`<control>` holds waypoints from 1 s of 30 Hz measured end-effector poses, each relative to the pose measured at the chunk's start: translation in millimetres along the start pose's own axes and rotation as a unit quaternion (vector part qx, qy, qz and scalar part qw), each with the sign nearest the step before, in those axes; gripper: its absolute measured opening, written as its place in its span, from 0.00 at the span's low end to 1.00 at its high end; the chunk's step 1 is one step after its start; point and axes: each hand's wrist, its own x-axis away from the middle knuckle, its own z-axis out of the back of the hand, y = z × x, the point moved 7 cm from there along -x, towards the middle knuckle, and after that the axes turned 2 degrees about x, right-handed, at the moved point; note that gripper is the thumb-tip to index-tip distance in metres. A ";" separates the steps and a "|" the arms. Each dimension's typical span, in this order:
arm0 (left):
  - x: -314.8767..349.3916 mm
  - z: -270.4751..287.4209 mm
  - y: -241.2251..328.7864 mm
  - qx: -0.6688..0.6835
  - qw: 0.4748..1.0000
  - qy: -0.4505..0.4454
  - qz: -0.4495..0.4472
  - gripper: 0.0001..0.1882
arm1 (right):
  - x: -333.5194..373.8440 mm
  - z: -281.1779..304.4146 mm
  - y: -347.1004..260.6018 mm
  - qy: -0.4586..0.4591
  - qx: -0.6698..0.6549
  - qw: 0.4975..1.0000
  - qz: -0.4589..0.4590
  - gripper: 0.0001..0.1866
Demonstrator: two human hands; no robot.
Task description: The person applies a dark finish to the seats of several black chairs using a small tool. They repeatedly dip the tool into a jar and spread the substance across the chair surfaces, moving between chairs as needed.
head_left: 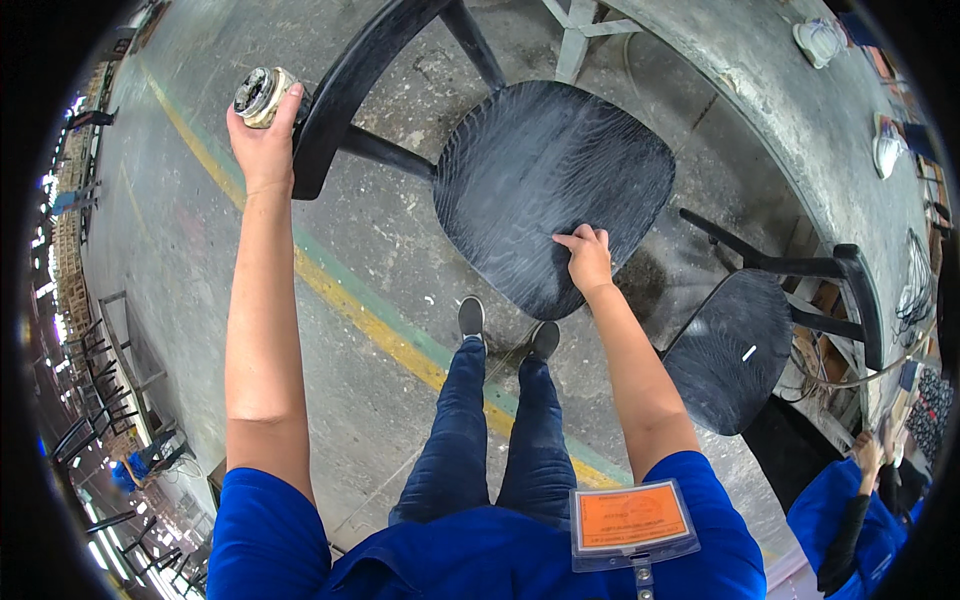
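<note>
A black wood-grained chair (550, 180) stands in front of me, its curved backrest (355, 85) toward the upper left. My left hand (264, 140) is wrapped round a small open jar (262, 95) with dark smears about its mouth, held beside the end of the backrest. Over the near right part of the seat, my right hand (588, 257) is closed, its fingertips together at the black surface. Whatever those fingers may hold is too small to make out.
A second black chair (735, 345) stands at the right, with a small white piece (749, 353) on its seat. Behind it runs a grey raised ledge (800, 150). A yellow floor line (370, 340) passes under my legs. Another person in blue (855, 525) is at the lower right.
</note>
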 end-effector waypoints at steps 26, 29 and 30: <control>1.8 -0.9 2.7 -0.017 1.000 -0.007 -0.006 0.29 | -4.3 9.3 0.9 0.071 0.044 0.996 -0.009 0.20; 3.5 -1.9 2.4 0.004 1.000 -0.009 -0.002 0.29 | -3.6 12.0 -6.5 0.073 0.067 0.995 0.013 0.20; 3.8 -2.0 2.5 0.003 1.000 -0.010 -0.001 0.29 | -4.7 12.3 -7.8 0.067 0.084 0.994 0.013 0.20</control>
